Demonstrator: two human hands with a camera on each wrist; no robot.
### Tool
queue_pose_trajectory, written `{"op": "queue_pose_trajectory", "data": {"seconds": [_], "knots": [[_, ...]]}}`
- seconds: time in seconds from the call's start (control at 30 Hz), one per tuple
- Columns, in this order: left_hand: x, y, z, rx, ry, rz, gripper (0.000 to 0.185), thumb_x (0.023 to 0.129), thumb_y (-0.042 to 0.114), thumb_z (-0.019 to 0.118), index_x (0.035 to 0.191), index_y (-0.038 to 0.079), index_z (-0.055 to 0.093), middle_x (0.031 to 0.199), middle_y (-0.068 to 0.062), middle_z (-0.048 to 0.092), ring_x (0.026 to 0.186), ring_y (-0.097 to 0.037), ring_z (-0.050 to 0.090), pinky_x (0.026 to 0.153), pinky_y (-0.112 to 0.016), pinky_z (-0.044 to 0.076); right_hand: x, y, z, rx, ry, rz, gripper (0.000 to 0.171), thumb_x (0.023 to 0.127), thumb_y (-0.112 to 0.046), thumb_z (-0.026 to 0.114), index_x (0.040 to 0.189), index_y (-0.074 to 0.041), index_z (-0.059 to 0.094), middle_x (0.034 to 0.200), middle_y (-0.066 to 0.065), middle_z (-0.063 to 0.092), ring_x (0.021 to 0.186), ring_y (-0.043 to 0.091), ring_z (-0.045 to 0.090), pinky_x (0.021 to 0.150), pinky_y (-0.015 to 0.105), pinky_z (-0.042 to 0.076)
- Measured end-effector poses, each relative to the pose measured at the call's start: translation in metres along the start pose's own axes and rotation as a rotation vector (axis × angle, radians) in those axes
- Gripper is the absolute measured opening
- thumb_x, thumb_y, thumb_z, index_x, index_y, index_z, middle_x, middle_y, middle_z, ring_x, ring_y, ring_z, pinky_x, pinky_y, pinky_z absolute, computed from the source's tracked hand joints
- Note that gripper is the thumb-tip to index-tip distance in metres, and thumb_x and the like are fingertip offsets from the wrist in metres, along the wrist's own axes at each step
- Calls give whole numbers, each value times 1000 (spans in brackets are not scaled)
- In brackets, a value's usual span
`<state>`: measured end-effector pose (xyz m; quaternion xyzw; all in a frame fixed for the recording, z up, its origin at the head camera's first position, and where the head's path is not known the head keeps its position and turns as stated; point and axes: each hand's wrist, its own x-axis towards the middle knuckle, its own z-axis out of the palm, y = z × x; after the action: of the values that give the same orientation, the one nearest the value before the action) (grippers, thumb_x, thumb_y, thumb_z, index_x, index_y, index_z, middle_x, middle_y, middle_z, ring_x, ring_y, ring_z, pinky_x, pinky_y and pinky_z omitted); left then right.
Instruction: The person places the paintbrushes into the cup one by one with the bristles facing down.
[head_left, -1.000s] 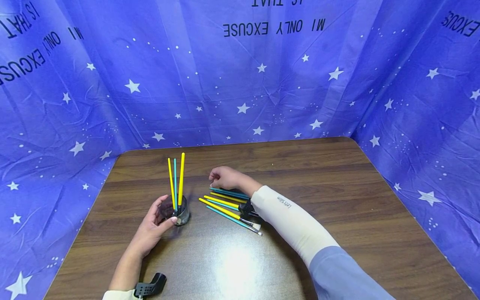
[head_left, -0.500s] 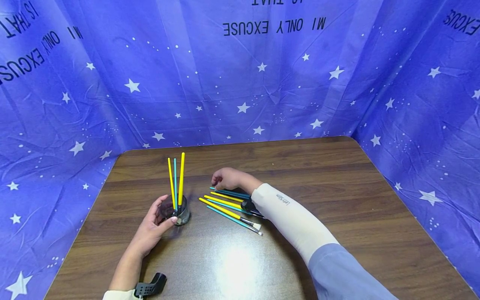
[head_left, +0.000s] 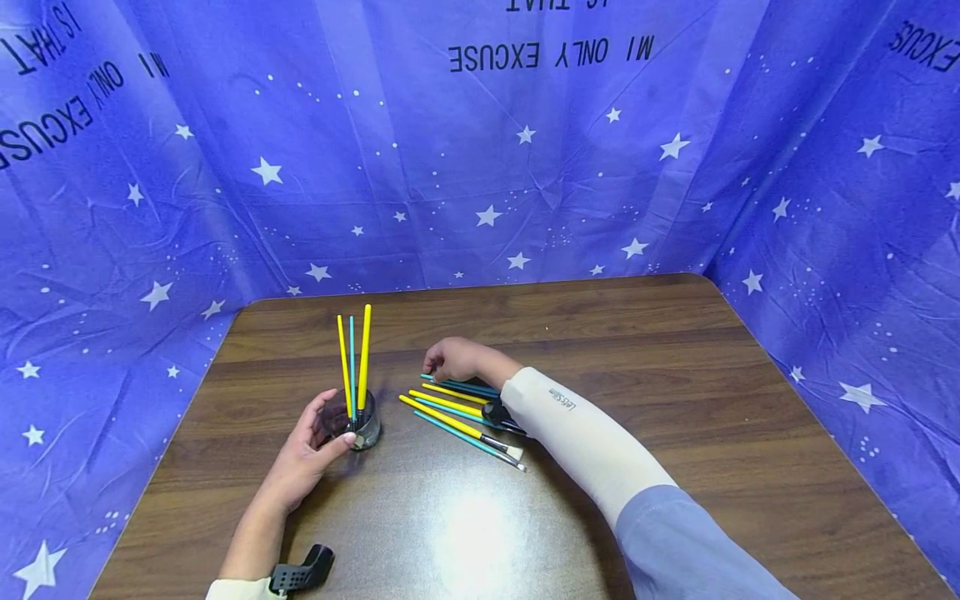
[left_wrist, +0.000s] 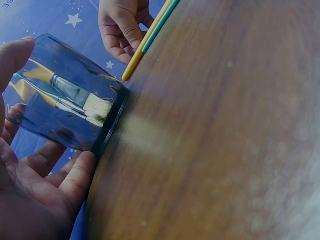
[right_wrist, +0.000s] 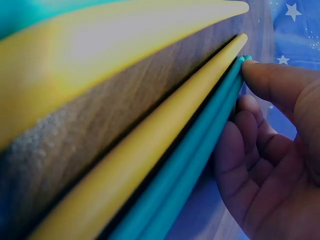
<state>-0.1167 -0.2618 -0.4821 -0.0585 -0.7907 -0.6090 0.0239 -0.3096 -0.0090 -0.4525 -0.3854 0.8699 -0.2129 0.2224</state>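
My left hand [head_left: 303, 458] holds a clear dark-tinted glass cup [left_wrist: 75, 95] round its side. Three paintbrushes stand in it bristles down: a thick yellow one [head_left: 364, 358], a thin yellow one [head_left: 343, 358] and a teal one [head_left: 352, 358]. Over the loose brushes on the table is my right hand [head_left: 453, 358], its fingers curled. In the right wrist view its thumb tip is right at the handle ends of two teal paintbrushes [right_wrist: 200, 130], the other fingers beside them. I cannot tell whether it pinches one. A yellow paintbrush [right_wrist: 150, 130] lies alongside.
Several more yellow and teal paintbrushes lie fanned on the wooden table [head_left: 637, 350], among them a yellow one [head_left: 442, 418] and a teal one [head_left: 453, 431] at the front. My right forearm and black wrist camera [head_left: 495, 412] cover some brush heads. Blue starry curtains [head_left: 480, 167] surround the table.
My right hand has shifted slightly right and down at the teal handle ends, then stayed almost still. My left hand and the cup have not moved.
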Motion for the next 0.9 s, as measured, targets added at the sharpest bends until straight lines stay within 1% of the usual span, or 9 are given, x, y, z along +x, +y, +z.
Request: {"op": "queue_pose_trajectory", "data": {"seconds": [0.23, 0.43, 0.57, 0.7, 0.9], "knots": [[0, 0, 0, 1, 0, 2, 70, 93, 1, 66, 150, 1, 26, 138, -29, 48, 113, 1, 54, 89, -14, 44, -1, -2, 0, -6, 1, -4, 14, 90, -3, 69, 103, -7, 73, 90, 1, 69, 80, 9, 56, 76, 23, 45], [0, 1, 0, 6, 2, 1, 70, 93, 1, 66, 149, -1, 25, 137, -28, 47, 113, -2, 53, 90, -14, 43, -1, -2, -1, -2, 2, 3, 12, 92, -4, 67, 102, -7, 73, 88, -1, 67, 80, 9, 56, 76, 23, 45], [0, 2, 0, 14, 5, -4, 70, 93, 2, 66, 149, -1, 25, 138, -28, 47, 115, -3, 53, 91, -14, 43, -2, -2, -1, -5, 8, -1, 17, 92, -3, 67, 107, -8, 73, 91, 0, 68, 82, 11, 56, 77, 24, 46], [0, 2, 0, 14, 5, -4, 70, 93, 2, 67, 149, -1, 25, 138, -28, 47, 114, -2, 53, 92, -13, 42, -2, -2, -2, -8, 3, -4, 22, 92, -4, 66, 112, -9, 73, 94, 1, 69, 85, 12, 57, 78, 25, 46], [0, 2, 1, 21, 6, -2, 70, 93, 2, 67, 150, 0, 25, 137, -28, 47, 114, -2, 53, 91, -13, 42, -1, 1, -2, -18, -1, -9, 22, 93, -4, 65, 112, -11, 74, 94, -1, 68, 85, 11, 57, 78, 24, 46]]}}
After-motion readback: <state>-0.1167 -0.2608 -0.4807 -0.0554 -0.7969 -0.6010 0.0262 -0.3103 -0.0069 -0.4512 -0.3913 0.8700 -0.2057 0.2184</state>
